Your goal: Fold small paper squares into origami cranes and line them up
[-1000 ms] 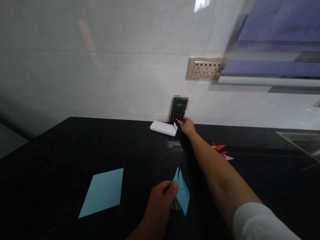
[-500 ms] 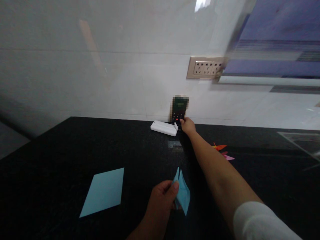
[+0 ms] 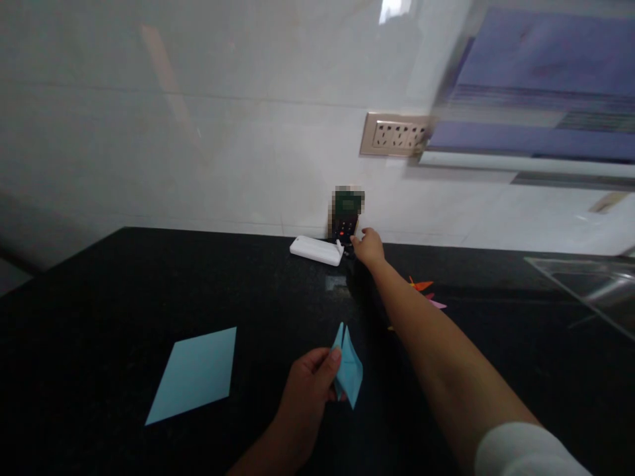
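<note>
My left hand [image 3: 305, 387] is closed on a folded light-blue paper piece [image 3: 347, 365], held just above the black countertop [image 3: 99, 311]. My right hand [image 3: 368, 247] reaches far out to the wall, fingers curled, touching the lower button area of a small dark device [image 3: 346, 218] that leans upright against the tiles. A white flat box [image 3: 316, 250] lies right beside that device. A flat light-blue paper sheet [image 3: 192, 373] rests on the counter to the left of my left hand.
Small orange and pink folded paper shapes [image 3: 424, 291] lie on the counter right of my forearm. A socket strip [image 3: 394, 135] is set in the tiled wall. A sink edge [image 3: 585, 281] shows at far right.
The view has shifted a little, so everything sits slightly lower and to the left. My right hand stays at the device and my left hand keeps hold of the folded paper.
</note>
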### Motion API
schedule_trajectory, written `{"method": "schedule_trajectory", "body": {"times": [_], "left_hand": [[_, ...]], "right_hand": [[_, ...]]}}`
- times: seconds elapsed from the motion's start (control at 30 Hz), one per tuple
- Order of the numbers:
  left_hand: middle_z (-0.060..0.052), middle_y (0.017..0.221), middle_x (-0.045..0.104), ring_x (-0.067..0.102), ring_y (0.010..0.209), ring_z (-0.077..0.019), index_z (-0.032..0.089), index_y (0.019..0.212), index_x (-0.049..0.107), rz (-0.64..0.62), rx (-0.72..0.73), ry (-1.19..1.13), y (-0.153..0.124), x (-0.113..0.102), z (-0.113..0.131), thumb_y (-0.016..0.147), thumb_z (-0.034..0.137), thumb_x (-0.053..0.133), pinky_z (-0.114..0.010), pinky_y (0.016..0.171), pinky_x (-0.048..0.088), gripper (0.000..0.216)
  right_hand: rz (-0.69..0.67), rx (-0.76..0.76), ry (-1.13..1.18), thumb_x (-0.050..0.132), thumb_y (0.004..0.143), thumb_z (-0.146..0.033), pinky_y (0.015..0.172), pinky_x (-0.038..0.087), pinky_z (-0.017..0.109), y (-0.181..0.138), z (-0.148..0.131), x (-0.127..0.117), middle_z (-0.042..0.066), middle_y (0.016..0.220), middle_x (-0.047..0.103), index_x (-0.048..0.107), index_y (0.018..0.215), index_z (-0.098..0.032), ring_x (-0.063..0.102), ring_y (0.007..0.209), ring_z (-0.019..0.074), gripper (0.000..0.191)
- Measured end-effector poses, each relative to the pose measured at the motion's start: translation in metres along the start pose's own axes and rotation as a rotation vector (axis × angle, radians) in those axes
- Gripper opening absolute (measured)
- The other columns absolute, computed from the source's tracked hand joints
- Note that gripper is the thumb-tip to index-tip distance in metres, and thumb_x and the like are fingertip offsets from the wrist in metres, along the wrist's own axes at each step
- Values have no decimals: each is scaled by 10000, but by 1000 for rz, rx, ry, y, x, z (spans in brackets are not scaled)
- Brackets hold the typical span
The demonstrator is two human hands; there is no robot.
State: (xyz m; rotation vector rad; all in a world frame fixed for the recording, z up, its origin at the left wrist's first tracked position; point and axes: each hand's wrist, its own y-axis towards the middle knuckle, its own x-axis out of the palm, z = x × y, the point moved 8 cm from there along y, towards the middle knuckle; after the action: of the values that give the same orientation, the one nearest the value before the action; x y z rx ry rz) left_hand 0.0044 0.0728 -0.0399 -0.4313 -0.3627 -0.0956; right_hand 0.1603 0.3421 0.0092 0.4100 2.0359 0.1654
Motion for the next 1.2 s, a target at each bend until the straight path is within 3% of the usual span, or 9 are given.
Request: {"method": "schedule_trajectory", "body": {"times": [0.13,0.4,0.57,0.9,1.2], "left_hand": [[15,547,466,427,494,-79,125,623,535,12,-7,-22,0,0,0,696,456,560,-224,515,358,340],[4,553,491,457,495,-100,117,678,565,22,-92,-5,9,-6,-12,598,525,613,-246,504,393,419],[19,506,467,443,454,-92,120,639,560,23,-92,21,10,-8,-14,578,537,621,-233,469,369,426],[6,544,502,444,473,-91,115,719,595,36,-84,29,6,-7,-12,639,490,599,-239,492,383,383],[10,524,493,446,464,-91,112,728,597,1,-101,48,7,-7,-15,623,520,596,-231,481,363,421]], "right_hand": [[-24,19,10,497,758,-398,839,376,310,-2,4,2,169,1064,564,514,1068,-95,503,1035,242,433],[-13,47,56,514,674,-566,730,432,303,-18,1,13,149,1000,599,492,1087,-116,562,930,243,612],[85,71,60,484,704,-551,853,378,327,-30,2,9,179,1117,525,416,1174,-98,480,1059,263,657],[86,45,34,470,736,-510,786,404,316,-31,0,10,142,1024,577,494,1065,-148,522,979,250,491],[92,44,32,462,732,-534,774,394,306,-30,1,10,141,1002,572,511,1034,-136,517,963,245,502]]}}
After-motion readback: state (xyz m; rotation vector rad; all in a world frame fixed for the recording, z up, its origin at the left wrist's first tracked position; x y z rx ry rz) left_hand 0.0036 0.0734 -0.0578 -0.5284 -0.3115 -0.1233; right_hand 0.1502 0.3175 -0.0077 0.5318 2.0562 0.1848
